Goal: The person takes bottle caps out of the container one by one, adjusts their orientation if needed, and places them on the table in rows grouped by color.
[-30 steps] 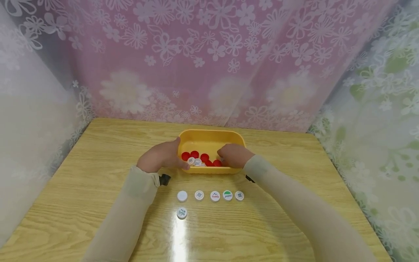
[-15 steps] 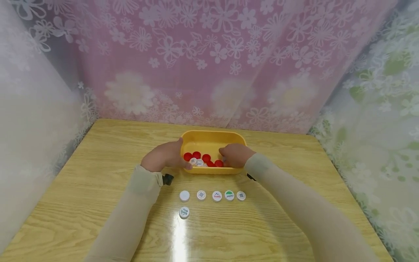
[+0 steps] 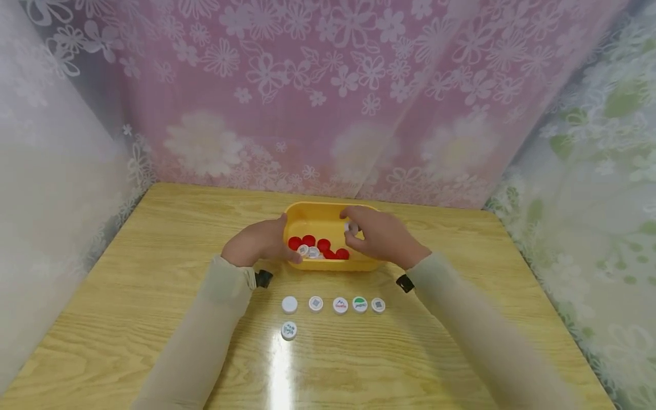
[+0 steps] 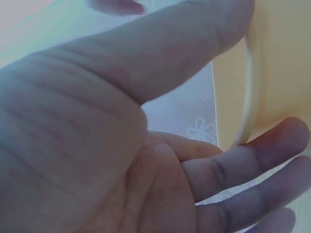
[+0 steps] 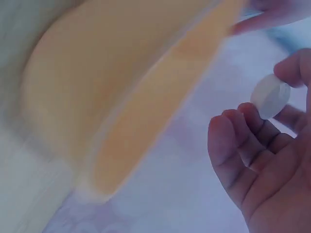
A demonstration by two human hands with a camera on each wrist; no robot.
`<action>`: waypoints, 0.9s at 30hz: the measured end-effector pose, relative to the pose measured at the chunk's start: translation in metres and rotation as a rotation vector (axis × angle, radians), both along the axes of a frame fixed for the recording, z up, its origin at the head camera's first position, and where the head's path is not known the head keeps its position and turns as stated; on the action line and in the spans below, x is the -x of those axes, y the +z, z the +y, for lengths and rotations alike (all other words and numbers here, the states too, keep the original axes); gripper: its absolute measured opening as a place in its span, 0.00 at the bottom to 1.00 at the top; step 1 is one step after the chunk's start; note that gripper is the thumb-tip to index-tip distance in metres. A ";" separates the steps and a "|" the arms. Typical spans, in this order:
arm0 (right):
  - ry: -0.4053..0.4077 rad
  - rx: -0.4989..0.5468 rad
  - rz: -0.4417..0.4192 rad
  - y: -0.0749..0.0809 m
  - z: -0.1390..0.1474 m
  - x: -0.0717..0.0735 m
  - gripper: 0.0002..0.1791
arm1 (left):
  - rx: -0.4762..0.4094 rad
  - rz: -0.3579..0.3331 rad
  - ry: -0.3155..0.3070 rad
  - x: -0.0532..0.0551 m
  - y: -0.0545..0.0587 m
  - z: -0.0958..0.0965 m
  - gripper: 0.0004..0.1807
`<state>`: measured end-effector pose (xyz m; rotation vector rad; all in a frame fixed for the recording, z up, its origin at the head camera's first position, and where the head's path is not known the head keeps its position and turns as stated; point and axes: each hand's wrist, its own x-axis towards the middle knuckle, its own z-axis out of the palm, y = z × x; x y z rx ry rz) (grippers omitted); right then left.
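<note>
Wooden table [image 3: 435, 353], pink curtain [image 3: 333, 142] at twelve o'clock. On the table, the left hand [image 3: 256, 242] grips a yellow box's [image 3: 320, 213] nine o'clock end; the right hand [image 3: 386, 236] pinches a white cap [image 5: 270, 97] over the box.

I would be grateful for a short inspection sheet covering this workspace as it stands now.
Surface: wood-grain table, with a bright reflection toward the person.
Job's things: yellow tub containing red caps and whitish caps; on the table, five caps in a row and a sixth cap nearer the person.
Clutter: nothing seen.
Hands: left hand holds the tub's left end; right hand pinches a white cap.
Cables: nothing seen.
Surroundings: pink floral drape behind; pale floral drapes at both sides.
</note>
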<state>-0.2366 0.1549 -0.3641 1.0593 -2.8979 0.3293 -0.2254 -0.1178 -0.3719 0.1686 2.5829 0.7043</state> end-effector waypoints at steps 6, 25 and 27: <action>0.282 0.112 0.025 -0.002 -0.020 -0.063 0.15 | -0.018 0.016 -0.041 0.001 0.002 -0.001 0.63; 0.419 -0.066 -0.101 -0.058 -0.043 -0.109 0.09 | 0.009 -0.010 -0.015 0.000 -0.001 0.002 0.69; 0.424 -0.093 -0.068 -0.058 -0.043 -0.109 0.09 | 0.001 -0.012 -0.014 0.001 -0.001 0.001 0.69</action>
